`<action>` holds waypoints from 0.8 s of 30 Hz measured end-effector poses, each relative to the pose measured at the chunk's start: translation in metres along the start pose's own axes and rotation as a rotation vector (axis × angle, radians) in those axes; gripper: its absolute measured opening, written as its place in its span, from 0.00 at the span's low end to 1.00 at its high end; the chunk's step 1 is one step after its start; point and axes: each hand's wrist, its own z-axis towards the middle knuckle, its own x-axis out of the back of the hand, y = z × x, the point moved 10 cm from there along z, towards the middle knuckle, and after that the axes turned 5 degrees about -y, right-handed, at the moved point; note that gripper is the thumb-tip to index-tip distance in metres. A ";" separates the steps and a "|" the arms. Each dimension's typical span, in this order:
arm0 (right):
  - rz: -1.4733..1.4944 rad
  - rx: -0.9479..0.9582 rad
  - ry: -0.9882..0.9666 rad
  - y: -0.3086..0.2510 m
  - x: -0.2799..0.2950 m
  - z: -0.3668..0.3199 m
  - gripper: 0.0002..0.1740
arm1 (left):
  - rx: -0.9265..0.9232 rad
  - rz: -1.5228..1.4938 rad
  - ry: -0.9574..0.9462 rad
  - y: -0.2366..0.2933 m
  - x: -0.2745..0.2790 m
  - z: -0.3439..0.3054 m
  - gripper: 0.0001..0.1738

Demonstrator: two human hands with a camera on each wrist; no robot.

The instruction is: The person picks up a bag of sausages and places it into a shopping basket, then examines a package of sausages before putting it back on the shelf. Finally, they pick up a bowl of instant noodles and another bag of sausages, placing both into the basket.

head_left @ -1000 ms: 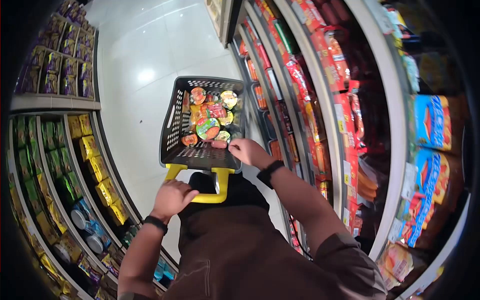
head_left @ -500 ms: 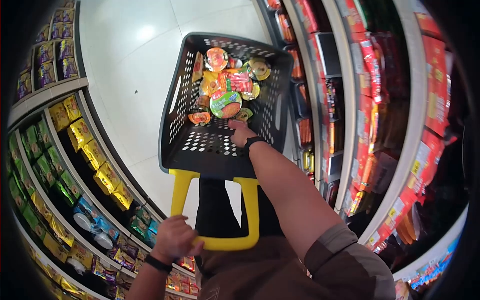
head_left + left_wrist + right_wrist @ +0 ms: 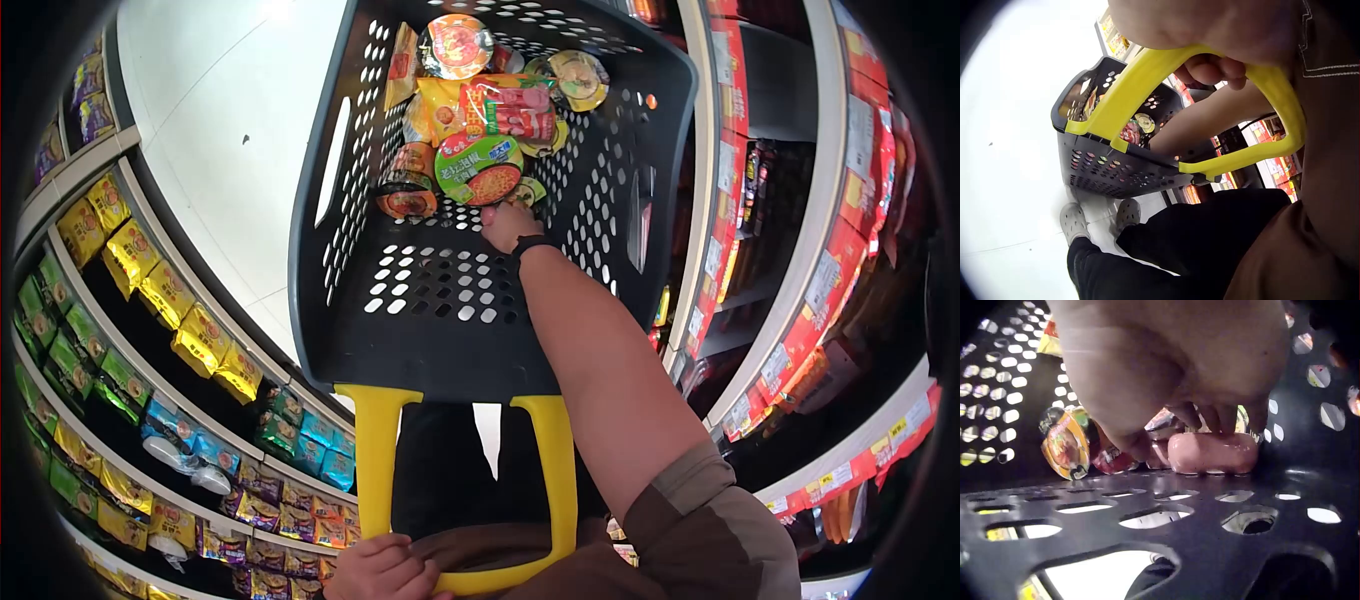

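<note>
My left hand (image 3: 385,572) grips the yellow handle (image 3: 563,480) of a black perforated shopping basket (image 3: 440,355); its fingers curl round the bar in the left wrist view. Down inside the basket is my right hand (image 3: 512,226), beside a green-lidded noodle bowl (image 3: 478,165). In the right wrist view its fingers reach over and behind a pink sausage (image 3: 1213,454) low over the basket floor. An orange-lidded bowl (image 3: 457,45), a red-and-yellow packet (image 3: 510,105), a pale-lidded cup (image 3: 578,80) and a tilted orange cup (image 3: 408,203) lie at the basket's far end.
Shelves of bagged snacks, including yellow packets (image 3: 165,285), curve along the left. Red-fronted shelves (image 3: 715,230) with packaged food stand close on the right. Pale tiled floor (image 3: 230,190) runs left of the basket. In the left wrist view, grey clogs (image 3: 1074,222) stand under the basket.
The basket has come closer, larger in the head view, and its handle lower. My right hand has gone from the basket's right side deeper inside with the sausage; my left hand keeps the handle.
</note>
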 end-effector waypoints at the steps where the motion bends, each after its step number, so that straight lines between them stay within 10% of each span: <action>1: 0.022 -0.025 0.044 0.005 0.005 0.005 0.31 | 0.003 -0.001 0.006 -0.002 0.002 0.001 0.13; 13: -0.223 0.053 -0.105 0.010 0.016 0.002 0.41 | -0.029 -0.064 0.007 0.002 0.002 -0.004 0.12; 24: 0.123 0.213 -0.070 -0.037 0.065 -0.099 0.47 | -0.062 0.090 0.148 0.023 0.008 -0.011 0.06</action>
